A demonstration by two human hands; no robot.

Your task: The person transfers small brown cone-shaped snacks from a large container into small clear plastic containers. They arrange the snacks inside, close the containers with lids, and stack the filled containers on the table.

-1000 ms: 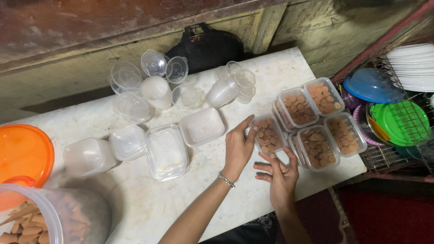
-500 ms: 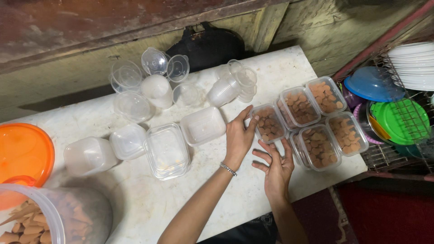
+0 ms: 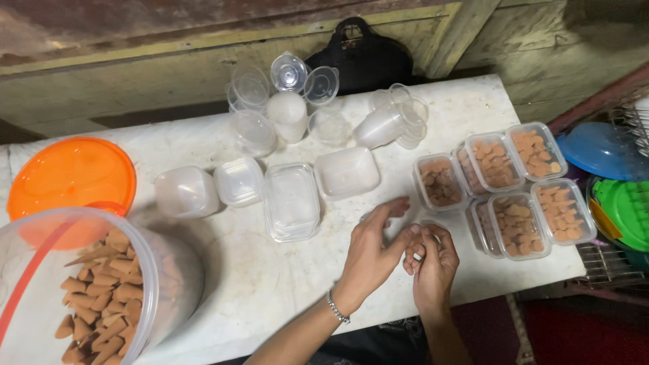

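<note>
While both rest on the table (image 3: 270,284), left hand (image 3: 375,247) and right hand (image 3: 430,260) touch, fingers curled; grasp unclear.

My orange lid (image 3: 71,177) at nine o'clock, black bag (image 3: 362,57) at twelve, blue and green plates (image 3: 612,182) at three.

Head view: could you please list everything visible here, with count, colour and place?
Filled snack boxes: five visible, clear, table's right end.
Empty boxes and lids: several, clear, table middle.
Clear cups and lids: a cluster, back of table.
Large tub of cone snacks: one, clear, bottom left.
Orange lid: one, left.
Black bag: one, behind table.
Blue and green lids: right, on a wire rack.
Left hand, right hand: together at the front edge.
</note>
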